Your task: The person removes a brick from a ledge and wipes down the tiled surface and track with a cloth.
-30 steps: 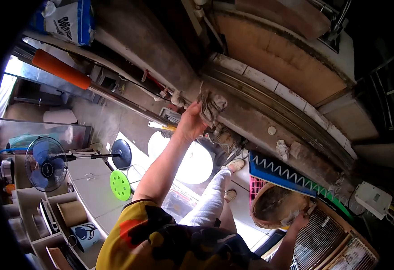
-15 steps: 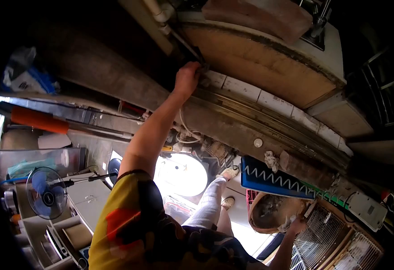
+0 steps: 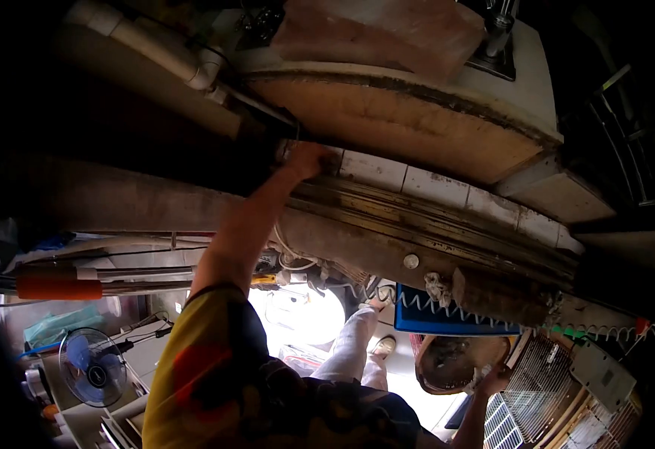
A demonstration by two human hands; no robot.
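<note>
My left hand [image 3: 310,161] reaches out to a strip of white tiles [image 3: 373,171] at the edge of a wooden ledge. Its fingers are closed and point down at the tiles; a small dark thing shows at the fingertips, too dim to name. Lower right, my right hand [image 3: 496,380] grips the edge of a round brown basin [image 3: 430,380]. Grey, wet-looking stuff lies inside the basin. A whitish crumpled piece [image 3: 481,373] sits by the right fingers at the rim.
A curved wooden panel [image 3: 402,127] rises behind the tiles, with a white pipe [image 3: 155,46] at its left. A coiled cord [image 3: 477,318] crosses a blue tray [image 3: 409,320]. Wire racks [image 3: 540,382] stand right of the basin, and a fan [image 3: 94,367] at lower left.
The view has tilted, so the ledge and panel sit differently. My left hand has shifted slightly down along the tiles. My right hand still grips the basin's rim.
</note>
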